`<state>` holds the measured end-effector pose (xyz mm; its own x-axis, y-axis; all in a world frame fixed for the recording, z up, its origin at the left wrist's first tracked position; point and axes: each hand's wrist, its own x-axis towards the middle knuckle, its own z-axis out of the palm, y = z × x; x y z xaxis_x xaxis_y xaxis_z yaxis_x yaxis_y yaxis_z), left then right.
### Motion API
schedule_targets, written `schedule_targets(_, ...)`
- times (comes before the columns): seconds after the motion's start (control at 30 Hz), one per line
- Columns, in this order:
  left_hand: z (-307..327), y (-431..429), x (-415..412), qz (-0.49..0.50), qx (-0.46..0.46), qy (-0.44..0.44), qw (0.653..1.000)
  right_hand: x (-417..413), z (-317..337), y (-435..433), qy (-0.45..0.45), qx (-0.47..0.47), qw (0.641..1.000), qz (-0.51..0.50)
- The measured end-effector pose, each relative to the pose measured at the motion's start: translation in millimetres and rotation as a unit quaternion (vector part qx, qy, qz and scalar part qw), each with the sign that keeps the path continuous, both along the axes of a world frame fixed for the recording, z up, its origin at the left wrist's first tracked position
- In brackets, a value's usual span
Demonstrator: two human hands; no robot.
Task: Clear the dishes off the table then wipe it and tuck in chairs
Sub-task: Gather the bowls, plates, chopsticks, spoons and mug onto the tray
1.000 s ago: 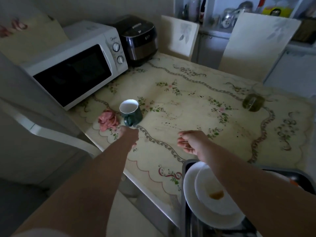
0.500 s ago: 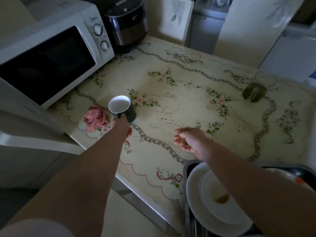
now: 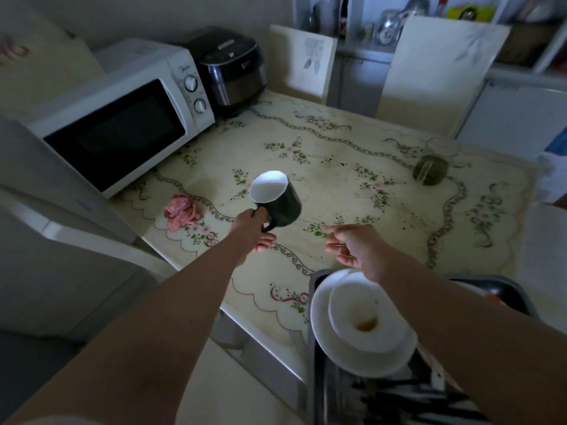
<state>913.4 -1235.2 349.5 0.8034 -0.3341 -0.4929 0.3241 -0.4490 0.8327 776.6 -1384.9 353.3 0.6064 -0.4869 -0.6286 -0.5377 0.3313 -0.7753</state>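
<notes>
My left hand (image 3: pixel 253 230) grips the handle of a dark green mug (image 3: pixel 277 199) with a white inside, held tilted above the floral table (image 3: pixel 337 179). To its right my right hand (image 3: pixel 357 245) hovers over the table with its fingers loosely curled and nothing in it. A dark tray (image 3: pixel 316 302) at the table's near edge holds stacked white plates (image 3: pixel 352 338), the top one stained. A glass of green liquid (image 3: pixel 431 168) stands at the far right of the table. A crumpled pink cloth (image 3: pixel 181 211) lies on the table left of the mug.
A white microwave (image 3: pixel 122 118) and a dark rice cooker (image 3: pixel 231 67) stand at the table's far left. Two pale chair backs (image 3: pixel 438 78) rise behind the far edge. A cabinet with shelves of jars lies beyond. A white appliance (image 3: pixel 46 240) flanks the near left.
My left hand reached the mug, took its handle and lifted it off the table, tilted. My right hand stayed hovering near the tray.
</notes>
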Motion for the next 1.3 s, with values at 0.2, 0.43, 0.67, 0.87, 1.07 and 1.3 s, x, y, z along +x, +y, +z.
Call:
schedule_targets(0.2,34,0,-77,-0.077,-0.022,-0.022,0.997,-75,22,-11,-0.019,-0.001,0.999,-0.032)
schedule_targets(0.43,47,7,-180,-0.151,-0.049,-0.009,0.987,-175,25,-28,-0.028,0.020,0.996,-0.077)
schedule_targets(0.67,44,21,-244,-0.265,0.049,0.005,0.963,-235,17,-24,0.019,0.042,0.999,0.009)
schedule_targets(0.87,33,45,-255,-0.303,0.131,0.029,0.943,-257,-11,-7,0.119,-0.020,0.985,0.125)
schedule_targets(1.07,16,61,-258,-0.276,0.140,0.059,0.949,-264,-33,12,0.169,-0.107,0.928,0.315)
schedule_targets(1.3,13,59,-255,-0.283,0.133,0.082,0.946,-264,-45,20,0.198,-0.228,0.833,0.463)
